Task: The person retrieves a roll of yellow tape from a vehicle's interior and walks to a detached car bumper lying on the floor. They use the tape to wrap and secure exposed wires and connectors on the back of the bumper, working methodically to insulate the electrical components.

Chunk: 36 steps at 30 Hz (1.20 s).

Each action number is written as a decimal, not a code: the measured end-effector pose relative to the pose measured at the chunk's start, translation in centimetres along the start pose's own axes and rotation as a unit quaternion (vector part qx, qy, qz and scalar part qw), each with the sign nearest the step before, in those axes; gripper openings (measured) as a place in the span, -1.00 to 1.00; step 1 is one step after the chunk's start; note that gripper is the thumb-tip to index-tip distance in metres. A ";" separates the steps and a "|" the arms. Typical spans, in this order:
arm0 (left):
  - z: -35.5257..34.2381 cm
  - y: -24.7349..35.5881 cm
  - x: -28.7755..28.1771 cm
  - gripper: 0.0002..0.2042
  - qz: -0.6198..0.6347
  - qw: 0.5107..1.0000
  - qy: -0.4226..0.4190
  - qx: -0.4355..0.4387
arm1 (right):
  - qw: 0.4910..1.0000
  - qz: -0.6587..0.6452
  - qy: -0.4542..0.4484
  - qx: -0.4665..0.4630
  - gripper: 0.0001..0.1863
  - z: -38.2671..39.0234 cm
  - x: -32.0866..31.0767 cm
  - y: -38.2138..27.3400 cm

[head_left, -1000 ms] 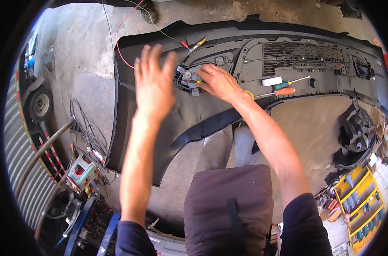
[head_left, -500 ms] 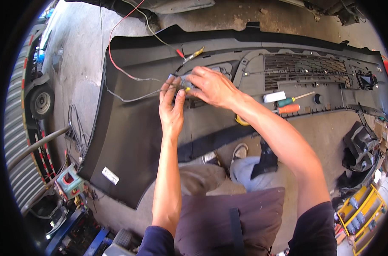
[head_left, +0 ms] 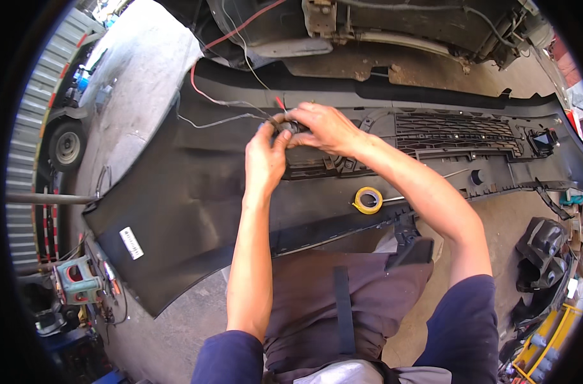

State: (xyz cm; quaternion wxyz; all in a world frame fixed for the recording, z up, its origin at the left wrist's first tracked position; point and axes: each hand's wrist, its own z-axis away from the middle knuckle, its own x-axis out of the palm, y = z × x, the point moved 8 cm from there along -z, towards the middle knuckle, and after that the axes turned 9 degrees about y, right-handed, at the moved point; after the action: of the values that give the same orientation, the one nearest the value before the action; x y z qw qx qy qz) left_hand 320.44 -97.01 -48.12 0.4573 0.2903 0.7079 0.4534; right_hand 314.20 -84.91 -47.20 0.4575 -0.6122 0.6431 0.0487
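Close handwork over a car bumper (head_left: 195,179)

The left hand (head_left: 266,160) and right hand (head_left: 330,131) are together, fingers clamped on a small dark part (head_left: 294,127); thin wires (head_left: 205,123) trail off to their left. The bumper lies beneath them, a yellow tape roll (head_left: 358,203) on it, right of the hands and nearer the body. Far right of them, a yellow rack (head_left: 560,325) holds grey-blue cylinders, contents hidden.
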 end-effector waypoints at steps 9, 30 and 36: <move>0.2 2.8 -1.7 -0.68 -0.132 0.988 -0.007 0.083 | 0.947 0.032 -0.276 0.161 -0.75 12.6 -5.0 -0.6; 1.1 2.3 -2.7 -0.68 -0.117 0.991 -0.011 0.064 | 0.986 -0.027 -0.161 0.020 -0.67 5.6 -6.9 -8.4; 2.5 1.2 -3.8 -0.65 -0.087 0.996 -0.017 0.015 | 0.994 0.010 -0.102 0.030 -0.75 4.1 -6.0 -9.8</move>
State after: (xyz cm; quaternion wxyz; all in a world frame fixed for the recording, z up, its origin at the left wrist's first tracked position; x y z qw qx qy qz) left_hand 324.27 -98.77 -46.01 0.5021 0.2421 0.7297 0.3960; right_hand 323.53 -80.32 -40.84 0.5381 -0.5840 0.6002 0.0959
